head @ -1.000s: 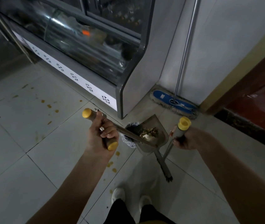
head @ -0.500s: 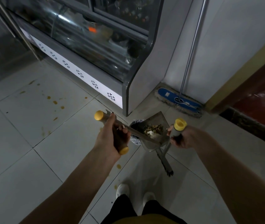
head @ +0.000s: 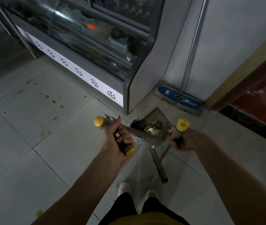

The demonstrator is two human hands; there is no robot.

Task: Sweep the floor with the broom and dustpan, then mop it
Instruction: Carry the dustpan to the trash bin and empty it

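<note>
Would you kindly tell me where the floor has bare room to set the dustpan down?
Free: the tiles right of the broom, toward the dark threshold, and the tiles below and left of the left hand. Crowded: the cabinet corner, with the bin, dustpan and mop head.

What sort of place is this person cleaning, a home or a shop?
Probably a small food shop or eatery: a curved glass-fronted metal display case stands on a pale tiled floor with orange-yellow spill spots, and a blue flat mop leans against the wall.

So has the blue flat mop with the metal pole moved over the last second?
No. The blue flat mop keeps its place just right of the corner of the grey display cabinet.
</note>
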